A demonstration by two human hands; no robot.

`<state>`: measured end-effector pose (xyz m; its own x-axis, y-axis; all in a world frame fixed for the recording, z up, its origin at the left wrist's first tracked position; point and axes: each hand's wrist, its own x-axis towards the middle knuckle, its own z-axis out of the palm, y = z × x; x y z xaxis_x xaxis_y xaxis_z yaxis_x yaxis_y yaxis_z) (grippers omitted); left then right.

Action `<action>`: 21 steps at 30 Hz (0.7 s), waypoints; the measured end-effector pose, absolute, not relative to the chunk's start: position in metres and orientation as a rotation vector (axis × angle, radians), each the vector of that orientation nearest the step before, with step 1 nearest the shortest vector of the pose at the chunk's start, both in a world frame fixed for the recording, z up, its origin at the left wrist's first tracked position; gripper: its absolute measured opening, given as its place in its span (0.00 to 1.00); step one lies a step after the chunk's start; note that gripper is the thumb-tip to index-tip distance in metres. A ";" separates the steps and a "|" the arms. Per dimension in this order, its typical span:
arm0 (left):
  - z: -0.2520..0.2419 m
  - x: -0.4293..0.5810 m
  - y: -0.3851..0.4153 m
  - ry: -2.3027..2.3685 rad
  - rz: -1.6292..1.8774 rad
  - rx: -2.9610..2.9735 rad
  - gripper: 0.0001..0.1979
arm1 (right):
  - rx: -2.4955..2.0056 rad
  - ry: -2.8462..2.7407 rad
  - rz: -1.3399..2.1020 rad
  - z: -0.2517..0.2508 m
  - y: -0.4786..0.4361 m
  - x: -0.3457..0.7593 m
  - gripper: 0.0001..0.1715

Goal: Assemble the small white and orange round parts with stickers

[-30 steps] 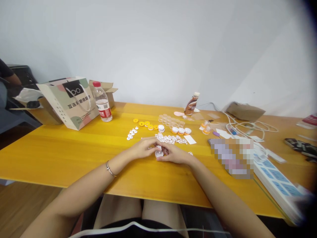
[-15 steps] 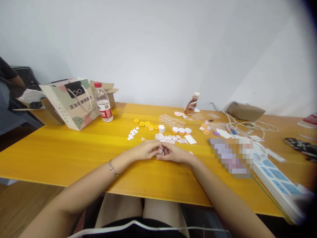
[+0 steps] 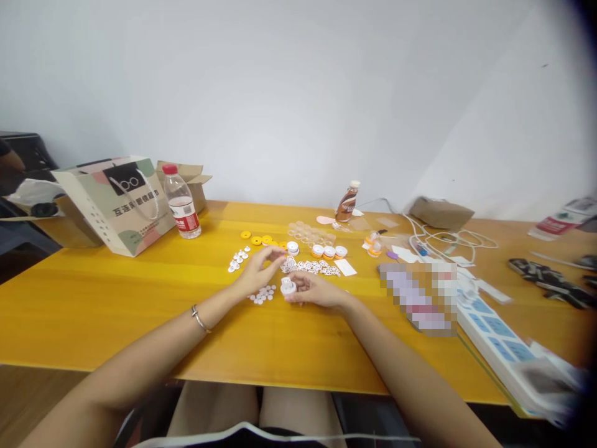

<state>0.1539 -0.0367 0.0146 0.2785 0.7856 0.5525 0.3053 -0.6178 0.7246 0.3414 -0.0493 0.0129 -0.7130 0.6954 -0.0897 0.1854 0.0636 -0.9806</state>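
My right hand point(image 3: 316, 290) pinches a small white round plastic part point(image 3: 288, 288), with a patterned white piece sticking up on its top, just above the table. My left hand point(image 3: 259, 274) is held to the left of it, fingers stretched forward, thumb apart, with nothing visible between them. Just beyond both hands lies a heap of white cut-out pieces point(image 3: 310, 267). Small white discs point(image 3: 265, 295) are scattered below my left hand, and white knobbed pieces point(image 3: 237, 260) lie to its left. Yellow rings point(image 3: 256, 241) and white-and-orange round parts point(image 3: 329, 251) form a row farther back.
A clear plastic tray point(image 3: 310, 234) stands behind the parts. A water bottle point(image 3: 183, 205) and a paper bag point(image 3: 125, 211) are at the left, a brown drink bottle point(image 3: 347, 203) at the back. A power strip point(image 3: 504, 339), cables and a blurred-out object point(image 3: 420, 298) occupy the right.
My hands, together around a small part before, have parted. The left moved away and forward-left, while the right keeps the white part. The view has shifted slightly right; white discs now show.
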 end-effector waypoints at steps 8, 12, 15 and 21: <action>0.031 0.172 0.065 1.264 0.985 2.436 0.25 | -0.866 -1.806 1.766 0.008 -0.049 0.339 0.25; 0.022 0.187 0.093 1.382 0.735 2.529 0.26 | -0.889 -1.810 1.764 0.009 -0.050 0.340 0.26; 0.017 0.188 0.098 1.391 0.747 2.549 0.20 | -0.894 -1.821 1.779 0.010 -0.049 0.341 0.27; 0.013 0.183 0.093 1.506 0.873 2.509 0.09 | -0.912 -1.812 1.777 0.011 -0.048 0.340 0.27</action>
